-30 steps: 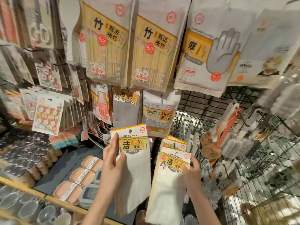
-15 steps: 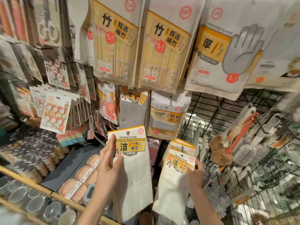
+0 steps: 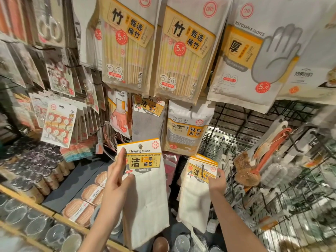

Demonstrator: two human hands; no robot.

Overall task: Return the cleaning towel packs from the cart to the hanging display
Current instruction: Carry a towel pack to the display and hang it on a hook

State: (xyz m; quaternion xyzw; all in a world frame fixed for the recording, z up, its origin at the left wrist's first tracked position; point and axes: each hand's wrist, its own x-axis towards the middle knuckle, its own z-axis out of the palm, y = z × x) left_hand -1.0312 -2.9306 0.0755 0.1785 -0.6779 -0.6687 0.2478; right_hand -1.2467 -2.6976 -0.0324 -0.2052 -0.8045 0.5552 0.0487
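Observation:
My left hand [image 3: 117, 176] pinches a white cleaning towel pack [image 3: 145, 193] by the left side of its yellow header card, holding it upright in front of the display. My right hand [image 3: 217, 180] grips the right edge of the header of another white towel pack [image 3: 195, 199], which hangs on a black hook with more packs behind it. A grey towel pack [image 3: 148, 122] hangs higher up, behind the left one. The cart is out of view.
Bamboo chopstick packs [image 3: 127, 46], disposable glove packs [image 3: 254, 57] and a cleaning sponge pack [image 3: 185, 131] hang above. A wire grid rack with brushes [image 3: 263, 153] stands at right. Below are shelves with brown trays [image 3: 91, 197], cans [image 3: 36, 170] and glasses [image 3: 36, 228].
The view has shifted slightly up and right. My left hand has kept its pack raised; my right hand has slid up to the header edge of the hanging pack.

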